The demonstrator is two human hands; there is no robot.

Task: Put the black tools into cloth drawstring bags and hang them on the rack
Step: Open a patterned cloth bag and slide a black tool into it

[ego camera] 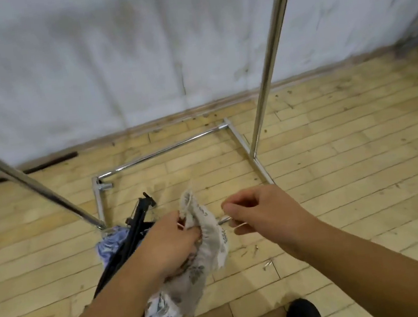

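The head camera looks down at a floor of pale yellow wooden boards (339, 166) beside a stained white wall (131, 47). A chrome metal clothes rack (163, 151) stands there: its base tubes lie on the floor in an open rectangle, one upright pole rises at the right and another pole crosses the left edge of the picture.

In the middle, the person holds a light grey cloth drawstring bag with a dark flower print (201, 241). The fabric is thin, crumpled and gathered at the mouth. Its long axis runs from the lower left, near the person's feet, to the upper right, and the gathered mouth points up and away from the person. The bag is above the floor, between the two hands.

The left hand (171, 240) is closed around the bag just under the mouth, with the fingers pressed into the folds. The right hand (259, 213) is closed narrowly, the fingertips pinching a thin pale drawstring (239, 225) which comes out from the bag's mouth; a small metal-looking piece near these fingers is too blurred to identify.

Behind the left hand, a long black tool made of thin rods (136, 223) stands tilted, its end pointing up toward the rack base. A blue and white patterned cloth (110, 246) is touching it at the left. Two black shoes (304, 315) are at the bottom edge.
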